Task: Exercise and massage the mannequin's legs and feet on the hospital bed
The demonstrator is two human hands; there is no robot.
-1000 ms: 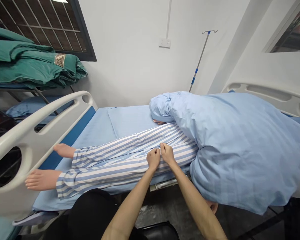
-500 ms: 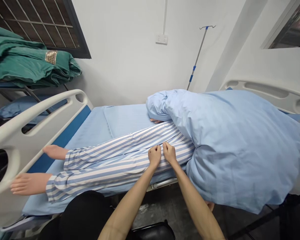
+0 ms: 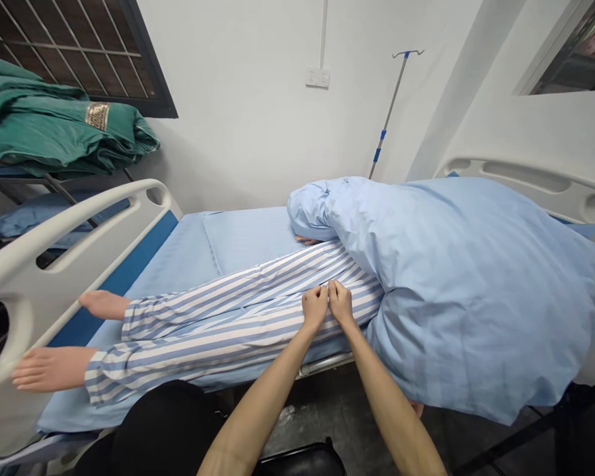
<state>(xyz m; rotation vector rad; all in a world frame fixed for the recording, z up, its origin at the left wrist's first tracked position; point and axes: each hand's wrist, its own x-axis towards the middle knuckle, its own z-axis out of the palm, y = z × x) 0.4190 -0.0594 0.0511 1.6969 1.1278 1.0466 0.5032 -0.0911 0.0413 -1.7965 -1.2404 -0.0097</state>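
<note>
My left hand (image 3: 315, 305) and my right hand (image 3: 340, 302) are both closed into fists, side by side over the near thigh of a figure lying on the bed. No object shows in either fist, and the palms face away from me. Beneath them are the striped blue-and-white trousers (image 3: 203, 330). The figure's bare feet, including the near foot (image 3: 54, 369), point left and look like a mannequin's. A light blue quilt (image 3: 461, 284) hides the upper body. Part of another hand (image 3: 308, 240) peeks out under the quilt's far edge.
The bed has a white footboard (image 3: 69, 231) on the left and a headboard (image 3: 525, 175) on the right. An IV pole (image 3: 391, 112) stands behind it. Green folded cloth (image 3: 54, 125) lies at far left. A black chair (image 3: 302, 459) is below my arms.
Both fists have shifted slightly right along the thigh, toward the quilt, and the gap between them is narrower. The view has drifted a little. The lying figure and the quilt stay as they were.
</note>
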